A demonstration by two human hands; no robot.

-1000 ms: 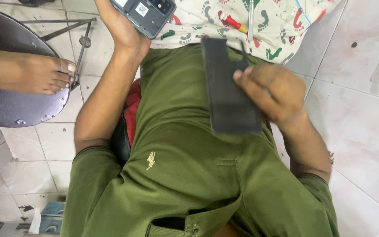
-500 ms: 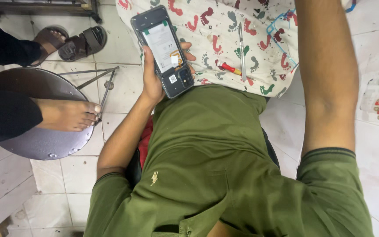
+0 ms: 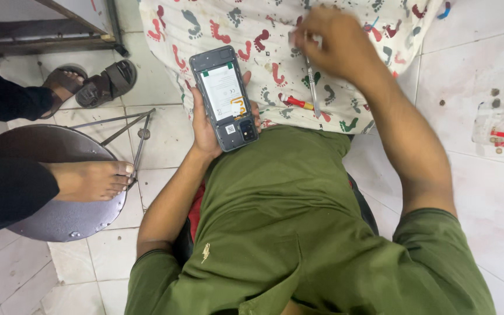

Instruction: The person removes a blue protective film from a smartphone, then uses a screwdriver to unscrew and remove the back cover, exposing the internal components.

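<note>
As we look down from above, our left hand (image 3: 208,125) sits just left of the frame's centre, wrapped around an opened phone (image 3: 224,99) with its back cover off, the white battery and dark frame facing up. Our right hand (image 3: 333,44), near the top middle, is closed on a thin metal tool (image 3: 311,87) whose tip points down towards the frame's centre. Both rest over a white cloth (image 3: 217,29) printed with coloured footprints, spread across the top of the frame. A small red-handled tool (image 3: 296,102) lies on the cloth just left of the metal tool's tip. We wear green clothing (image 3: 281,233), filling the lower centre. At the left, another person's bare foot (image 3: 91,179) rests on a round grey stool (image 3: 59,216), and a pair of sandals (image 3: 91,84) sits on the tiled floor (image 3: 485,192) at upper left.
</note>
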